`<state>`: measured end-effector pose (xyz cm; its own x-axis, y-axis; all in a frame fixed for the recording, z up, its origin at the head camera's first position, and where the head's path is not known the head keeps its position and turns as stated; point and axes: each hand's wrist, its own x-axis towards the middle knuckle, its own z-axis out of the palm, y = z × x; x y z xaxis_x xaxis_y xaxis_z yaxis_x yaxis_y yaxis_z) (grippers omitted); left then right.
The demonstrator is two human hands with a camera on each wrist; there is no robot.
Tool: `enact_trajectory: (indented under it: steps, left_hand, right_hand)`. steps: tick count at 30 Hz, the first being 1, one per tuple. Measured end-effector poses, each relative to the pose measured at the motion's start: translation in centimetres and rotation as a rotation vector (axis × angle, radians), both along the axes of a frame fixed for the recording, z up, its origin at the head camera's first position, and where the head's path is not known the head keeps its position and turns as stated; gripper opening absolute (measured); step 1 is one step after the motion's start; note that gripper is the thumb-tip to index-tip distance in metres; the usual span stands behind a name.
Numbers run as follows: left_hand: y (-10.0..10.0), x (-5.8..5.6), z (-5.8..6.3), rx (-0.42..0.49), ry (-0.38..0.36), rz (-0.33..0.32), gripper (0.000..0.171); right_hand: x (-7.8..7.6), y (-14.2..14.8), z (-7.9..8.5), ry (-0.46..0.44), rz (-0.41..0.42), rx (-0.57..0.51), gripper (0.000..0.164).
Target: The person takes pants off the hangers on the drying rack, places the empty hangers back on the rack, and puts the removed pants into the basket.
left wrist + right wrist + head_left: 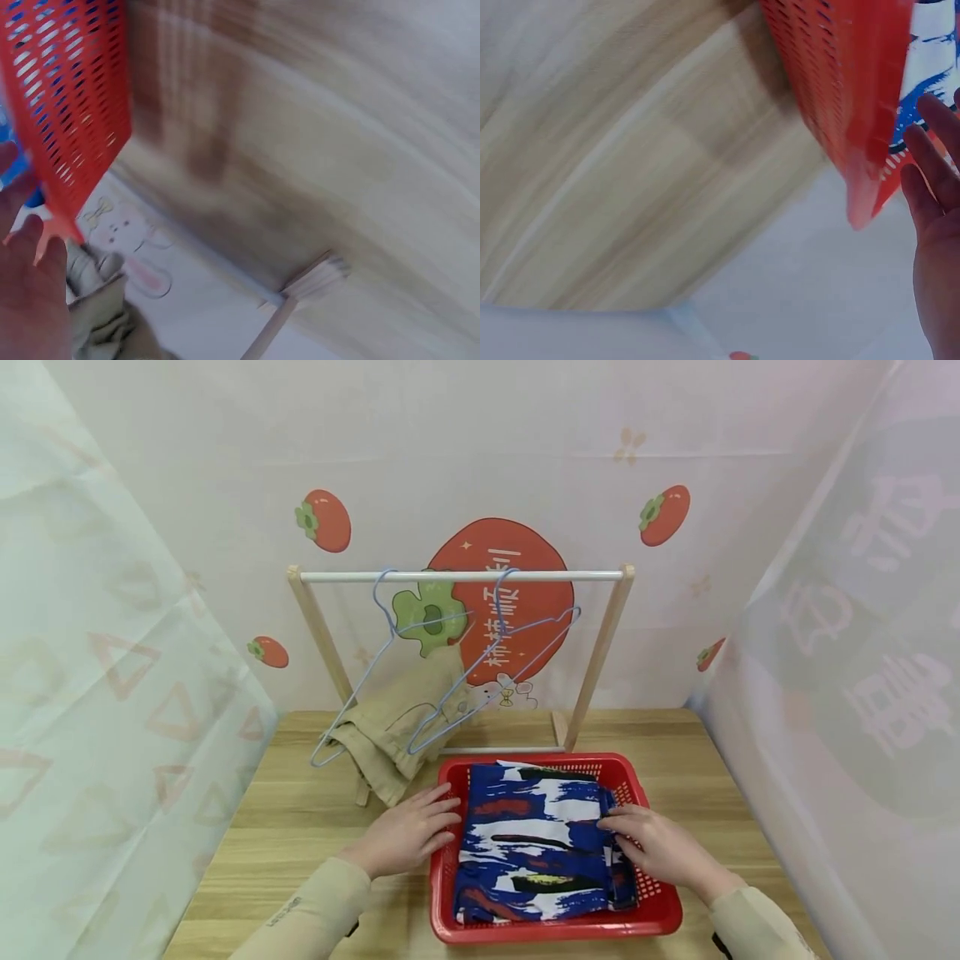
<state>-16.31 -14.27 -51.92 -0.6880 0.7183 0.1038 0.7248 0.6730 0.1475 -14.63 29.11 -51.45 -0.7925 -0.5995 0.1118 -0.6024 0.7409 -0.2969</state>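
A folded cloth garment (536,843) with blue, white, red and black brush-stroke print lies inside a red plastic basket (555,932). My left hand (408,831) is at the basket's left rim, fingers spread and nearly straight; the left wrist view also has this hand (30,292) beside the perforated wall. Over the right rim reaches my right hand (656,843), its fingertips at the garment's right edge. In the right wrist view, the right hand's fingers (934,165) look extended and loose near the cloth.
Behind the basket stands a wooden rack (600,660) with a white rail (450,577). Two blue wire hangers hang from it, a left one (363,681) and a right one (525,681). A crumpled khaki garment (397,718) lies by the rack's left leg on the wooden table (277,860).
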Motion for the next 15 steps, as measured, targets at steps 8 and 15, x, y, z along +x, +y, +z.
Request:
enact_trajectory:
  steps: [8,15]
  left_hand:
    - [-1.0,0.0,4.2,0.169,0.176,-0.076,0.033]
    - [-3.7,-0.7,6.9,0.323,0.430,-0.062,0.037]
  right_hand:
    - [-1.5,-0.9,2.0,0.017,-0.054,0.006,0.035]
    - [-2.8,-1.8,3.9,0.105,-0.028,-0.039,0.037]
